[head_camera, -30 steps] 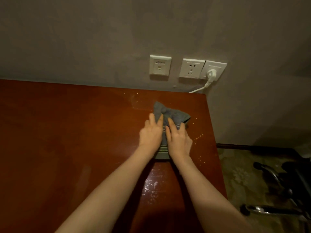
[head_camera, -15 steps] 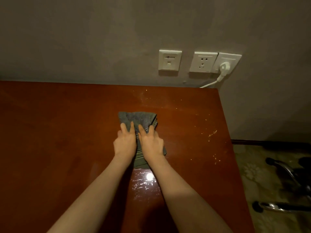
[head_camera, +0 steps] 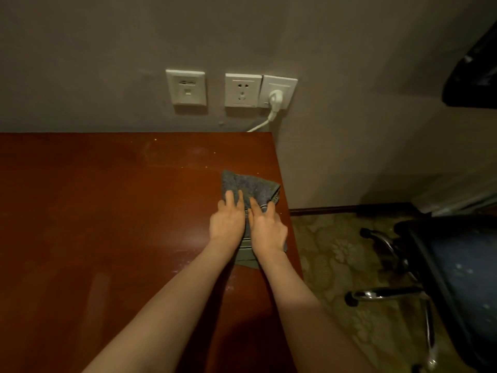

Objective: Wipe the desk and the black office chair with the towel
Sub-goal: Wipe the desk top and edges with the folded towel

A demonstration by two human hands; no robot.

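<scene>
Head view, looking down: pressing the folded grey towel (head_camera: pixel 250 184) onto the desk (head_camera: pixel 107 211) near its right edge with left hand (head_camera: pixel 227 224) and right hand (head_camera: pixel 267 230) side by side, fingers straight and close together. Off right, seemingly the black office chair (head_camera: pixel 462 265), in shadow.

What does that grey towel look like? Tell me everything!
The towel is grey, soft-looking cloth, folded into a pad, with a paler band at its near end. It lies flat on the reddish-brown desk, close to the right edge. The left hand and right hand press on it side by side.
</scene>
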